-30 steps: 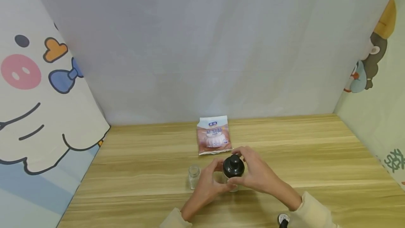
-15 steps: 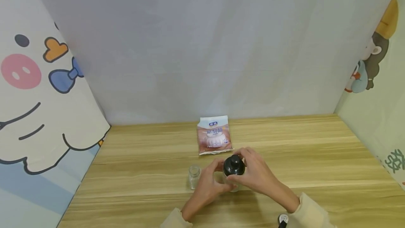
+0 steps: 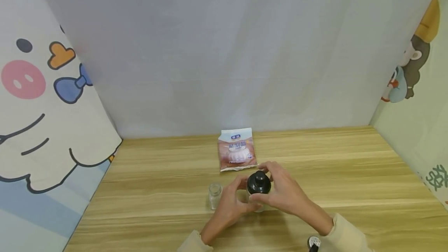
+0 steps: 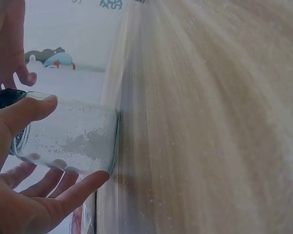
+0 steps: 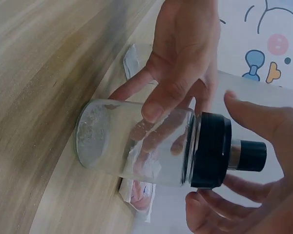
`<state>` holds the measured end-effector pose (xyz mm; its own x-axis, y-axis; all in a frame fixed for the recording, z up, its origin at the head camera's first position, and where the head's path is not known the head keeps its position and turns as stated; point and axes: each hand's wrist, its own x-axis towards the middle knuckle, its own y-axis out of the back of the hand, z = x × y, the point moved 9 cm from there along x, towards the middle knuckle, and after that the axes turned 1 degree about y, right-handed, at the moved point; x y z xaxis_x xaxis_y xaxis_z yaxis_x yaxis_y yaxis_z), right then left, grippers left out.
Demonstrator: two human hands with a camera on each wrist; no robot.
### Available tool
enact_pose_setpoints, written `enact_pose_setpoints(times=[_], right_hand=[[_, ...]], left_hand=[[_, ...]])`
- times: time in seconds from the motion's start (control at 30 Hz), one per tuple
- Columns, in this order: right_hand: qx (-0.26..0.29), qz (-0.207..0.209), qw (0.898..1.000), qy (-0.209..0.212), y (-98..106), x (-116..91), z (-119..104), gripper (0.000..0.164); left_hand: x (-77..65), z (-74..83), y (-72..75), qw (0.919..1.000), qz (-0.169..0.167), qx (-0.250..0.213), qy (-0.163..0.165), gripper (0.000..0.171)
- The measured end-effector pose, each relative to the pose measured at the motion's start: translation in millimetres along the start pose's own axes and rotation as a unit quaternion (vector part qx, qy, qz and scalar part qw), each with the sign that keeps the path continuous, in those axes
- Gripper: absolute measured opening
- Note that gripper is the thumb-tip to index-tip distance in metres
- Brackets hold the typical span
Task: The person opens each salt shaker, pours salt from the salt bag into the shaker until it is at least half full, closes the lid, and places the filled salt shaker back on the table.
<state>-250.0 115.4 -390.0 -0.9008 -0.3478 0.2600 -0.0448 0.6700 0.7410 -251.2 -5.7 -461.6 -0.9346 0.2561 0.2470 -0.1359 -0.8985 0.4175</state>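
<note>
A clear glass jar (image 5: 105,139) stands on the table with a little white powder at its bottom. On top is a black lid (image 3: 259,184) with a raised knob. My left hand (image 3: 229,203) holds the jar's body, thumb on one side and fingers on the other. My right hand (image 3: 285,191) curls its thumb and fingers round the lid; in the right wrist view the thumb tip stands slightly off its edge. A small glass bottle (image 3: 215,196) with whitish contents and no cap stands left of my left hand.
A salt packet (image 3: 237,150) lies flat behind the jar. By the right sleeve, at the front, is a small round silvery cap with holes (image 3: 314,240), beside a black piece (image 3: 314,248). A grey curtain (image 3: 224,69) hangs along the table's back edge.
The right hand has turned slightly about the lid, first one way and then back. The left hand, the jar and the other things stay in place.
</note>
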Motion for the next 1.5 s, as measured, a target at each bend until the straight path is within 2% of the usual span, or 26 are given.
enact_pose_setpoints(times=[0.13, 0.3, 0.47, 0.73, 1.17, 1.5], right_hand=[[-0.028, 0.025, 0.999, -0.028, 0, 1, 2, 0.065], [-0.034, 0.03, 0.998, -0.047, -2, 2, 5, 0.058], [-0.007, 0.036, 0.999, -0.019, 0, 5, 2, 0.05], [0.046, 0.008, 0.998, 0.03, 7, 7, -5, 0.051], [0.055, 0.017, 0.996, 0.061, 15, 6, -12, 0.05], [0.043, 0.024, 0.997, 0.064, 29, -3, -16, 0.05]], left_hand=[[0.6, -0.4, -0.5, 1.0, 0.0, -0.005, 0.002, 0.063], [1.0, -1.2, -1.0, 1.0, -0.002, -0.007, 0.001, 0.062], [0.6, 1.2, -1.3, 0.9999, -0.002, -0.008, -0.011, 0.06], [-0.4, 1.2, -1.5, 1.0, -0.001, 0.001, -0.009, 0.062], [-1.7, -2.3, -1.1, 1.0, 0.002, -0.002, 0.003, 0.059], [-1.3, -3.0, -1.1, 1.0, 0.001, -0.001, 0.009, 0.059]])
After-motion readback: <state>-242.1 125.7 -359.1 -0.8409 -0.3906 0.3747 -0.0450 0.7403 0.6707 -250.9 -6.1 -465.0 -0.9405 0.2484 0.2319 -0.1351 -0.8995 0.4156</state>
